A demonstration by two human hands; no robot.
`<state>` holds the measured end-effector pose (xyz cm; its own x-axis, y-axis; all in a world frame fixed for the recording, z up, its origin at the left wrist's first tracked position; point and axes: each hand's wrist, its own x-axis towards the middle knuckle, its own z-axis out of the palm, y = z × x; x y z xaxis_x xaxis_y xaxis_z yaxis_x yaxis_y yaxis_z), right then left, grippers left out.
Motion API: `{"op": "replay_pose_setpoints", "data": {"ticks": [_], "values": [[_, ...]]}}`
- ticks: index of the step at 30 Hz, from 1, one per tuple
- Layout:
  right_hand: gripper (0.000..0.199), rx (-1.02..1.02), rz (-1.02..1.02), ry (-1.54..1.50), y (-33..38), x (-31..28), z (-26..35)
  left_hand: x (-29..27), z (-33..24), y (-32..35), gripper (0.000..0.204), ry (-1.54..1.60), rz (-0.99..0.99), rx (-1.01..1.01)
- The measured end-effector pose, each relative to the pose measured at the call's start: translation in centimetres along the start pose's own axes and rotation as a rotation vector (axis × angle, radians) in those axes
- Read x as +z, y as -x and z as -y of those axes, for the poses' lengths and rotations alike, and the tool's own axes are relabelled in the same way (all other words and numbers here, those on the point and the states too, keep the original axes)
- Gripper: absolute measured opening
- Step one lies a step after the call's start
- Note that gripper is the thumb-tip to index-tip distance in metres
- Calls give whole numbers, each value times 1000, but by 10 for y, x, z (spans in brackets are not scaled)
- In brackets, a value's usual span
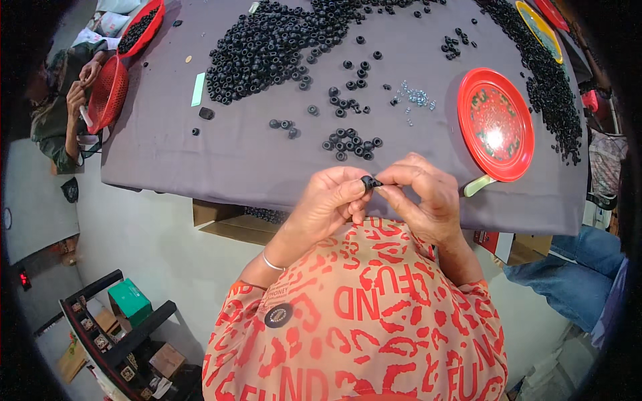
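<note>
At the table's near edge, my left hand (326, 202) pinches a small round black plastic part (367, 182) between thumb and fingers. My right hand (426, 198) is closed in a pinch on a smaller pointed black piece (378, 182), which meets the round part. Whether the two pieces are joined, I cannot tell. Just beyond my hands lies a cluster of round black parts (350, 143) with holes. Farther off is a large heap of the same parts (264, 53). Small clear or silvery bits (418, 97) are scattered to the right of the middle.
A red plate (485, 150) with a pale-handled tool (479, 185) beside it stands at right. Small black pieces (552, 90) run along the right edge near a yellow tray (539, 33). Another person's hands (79, 93) are by a red basket (110, 99) at left. Cardboard boxes (244, 227) sit below.
</note>
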<state>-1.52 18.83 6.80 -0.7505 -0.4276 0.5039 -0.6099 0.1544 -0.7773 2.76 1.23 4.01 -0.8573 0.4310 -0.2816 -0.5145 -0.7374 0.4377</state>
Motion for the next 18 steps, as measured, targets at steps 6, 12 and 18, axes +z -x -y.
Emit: {"op": "replay_pose_setpoints", "data": {"ticks": [6, 12, 18], "values": [[24, -22, -38, 13, 3, 4, 0, 0, 2, 0, 20, -1, -34, 15], [24, 12, -9, 37, 4, 7, 5, 0, 2, 6, 19, -66, -67, 36], [21, 39, 53, -69, 4, 7, 6, 1, -1, 13, 16, -217, -135, 39]]}}
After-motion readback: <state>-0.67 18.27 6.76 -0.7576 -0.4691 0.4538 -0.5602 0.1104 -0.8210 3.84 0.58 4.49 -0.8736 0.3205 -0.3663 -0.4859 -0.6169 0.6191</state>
